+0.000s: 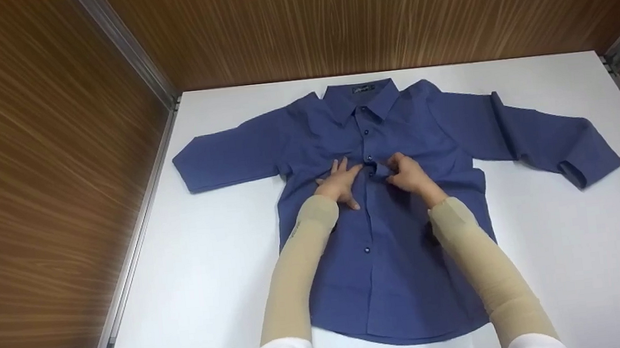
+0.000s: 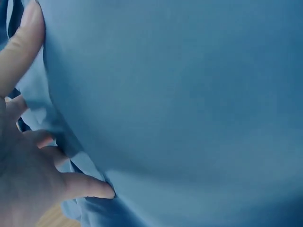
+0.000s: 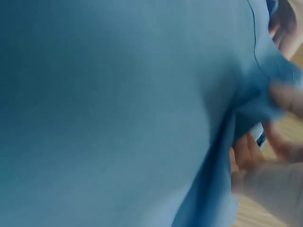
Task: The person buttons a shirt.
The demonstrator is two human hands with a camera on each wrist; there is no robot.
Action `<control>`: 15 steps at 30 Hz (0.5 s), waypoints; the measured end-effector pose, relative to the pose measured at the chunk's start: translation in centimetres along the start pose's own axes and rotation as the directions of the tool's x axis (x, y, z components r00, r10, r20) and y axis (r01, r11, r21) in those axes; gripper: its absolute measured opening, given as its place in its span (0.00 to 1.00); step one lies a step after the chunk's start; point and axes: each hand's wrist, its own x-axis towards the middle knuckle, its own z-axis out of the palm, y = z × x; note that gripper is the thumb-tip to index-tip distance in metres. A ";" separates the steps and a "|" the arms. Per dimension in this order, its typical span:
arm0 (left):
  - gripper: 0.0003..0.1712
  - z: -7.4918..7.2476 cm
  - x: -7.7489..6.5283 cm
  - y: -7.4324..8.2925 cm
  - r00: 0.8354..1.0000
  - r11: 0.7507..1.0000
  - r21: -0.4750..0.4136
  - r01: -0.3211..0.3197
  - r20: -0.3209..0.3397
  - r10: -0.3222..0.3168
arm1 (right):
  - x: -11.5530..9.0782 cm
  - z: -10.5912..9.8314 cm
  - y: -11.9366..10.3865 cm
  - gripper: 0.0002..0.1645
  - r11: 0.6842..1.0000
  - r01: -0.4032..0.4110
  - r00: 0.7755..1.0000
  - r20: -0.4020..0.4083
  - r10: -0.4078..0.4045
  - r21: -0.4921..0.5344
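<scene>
Item one, on my head view: a long-sleeved blue button-up shirt (image 1: 409, 255), lying front up beneath the fingers of both hands.

Item two: left hand (image 1: 339, 185), fingers spread apart, resting on the shirt front beside the button line.

Item three: right hand (image 1: 410, 176), thumb and fingers pinching a lifted fold of placket (image 1: 381, 170); this fold stands just beside the left fingertips, between the two hands. My right wrist view blurs the fingertips.

Item four: collar (image 1: 388, 101), beyond both hands' fingers, with a dark label (image 1: 363, 88) inside it.

Item five: dark button (image 1: 367, 250), nearer the person than the fingers.

Item six: two shirt sleeves, one (image 1: 239, 152) out to the left of the left fingers, the other (image 1: 539, 129), creased across, well right of the right fingers.

Item seven: white table (image 1: 206, 275), under everything.

Item eight: wood-grain panel (image 1: 357, 16), far beyond the fingers.
</scene>
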 end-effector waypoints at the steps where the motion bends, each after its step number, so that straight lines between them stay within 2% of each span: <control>1: 0.58 0.1 -0.1 0.1 1.000 1.000 0.017 -0.011 -0.015 0.011 | -0.2 0.1 -0.1 0.17 1.000 0.002 0.999 -0.049 -0.003 -0.011; 5: 0.55 0.7 -0.4 0.4 0.991 0.991 0.107 -0.075 -0.099 0.086 | -0.9 0.7 -0.5 0.09 0.998 0.007 0.977 -0.211 -0.020 -0.062; 7: 0.52 0.9 -0.6 0.7 0.980 0.981 0.157 -0.110 -0.149 0.134 | -1.1 1.0 -0.8 0.10 0.998 0.007 0.964 -0.264 -0.023 -0.065; 9: 0.44 1.0 -0.8 1.0 0.965 0.974 0.177 -0.143 -0.194 0.177 | -1.3 1.2 -1.1 0.10 0.999 -0.002 0.954 -0.301 -0.011 -0.045; 12: 0.29 1.0 -1.0 1.5 0.944 0.971 0.114 -0.210 -0.237 0.232 | -1.3 1.4 -1.4 0.10 1.000 -0.013 0.949 -0.313 0.021 0.029; 15: 0.15 1.1 -1.0 2.0 0.924 0.956 -0.042 -0.289 -0.274 0.267 | -1.2 1.6 -1.4 0.12 0.992 0.014 0.963 -0.269 0.019 0.124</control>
